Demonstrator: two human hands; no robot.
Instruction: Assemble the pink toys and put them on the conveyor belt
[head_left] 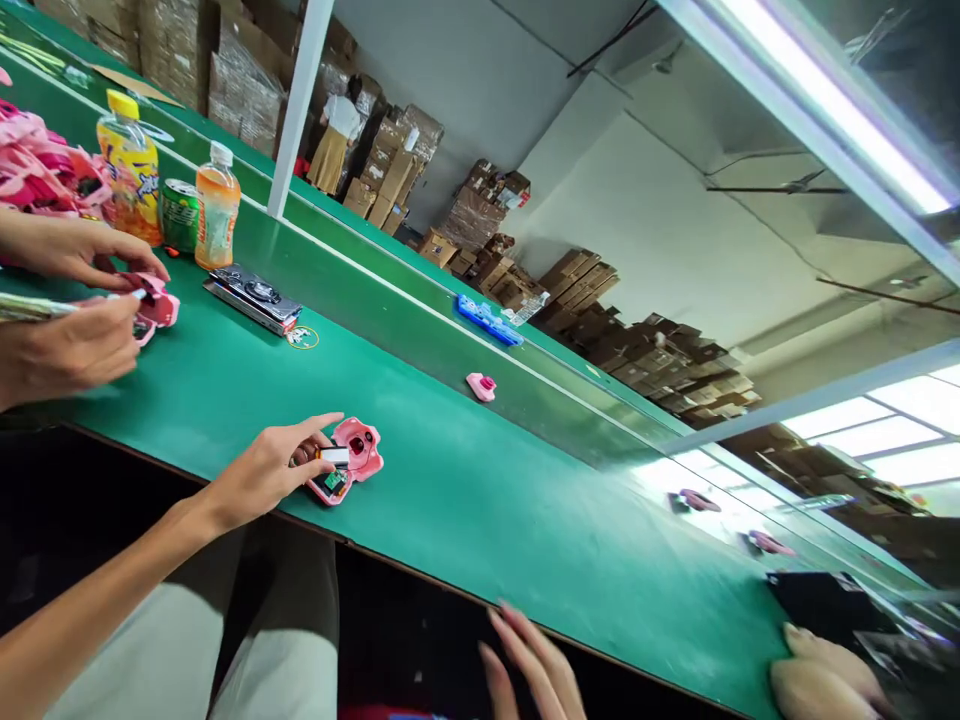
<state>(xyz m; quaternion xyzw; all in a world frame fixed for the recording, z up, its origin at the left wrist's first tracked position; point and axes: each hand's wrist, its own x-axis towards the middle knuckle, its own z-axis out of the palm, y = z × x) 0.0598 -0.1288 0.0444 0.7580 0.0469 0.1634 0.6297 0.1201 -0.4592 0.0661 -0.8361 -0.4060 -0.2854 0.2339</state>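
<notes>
My left hand (274,465) reaches over the green bench and pinches a small white block (335,457) between thumb and fingers. Just under it lies an opened pink plastic case (360,450), its two halves spread, with a green circuit board (334,483) in the lower half and a thin wire between the halves. My right hand (534,668) is at the bench's front edge, fingers apart, nothing visible in them; its lower part is cut off by the frame.
On the left, another person's hands (75,350) hold a pen-like tool at a pink case. Behind stand drink bottles (217,205), a can (180,215) and a stacked black device (255,298). A pink part (481,387) lies farther back. A blurred hand (821,675) shows at right.
</notes>
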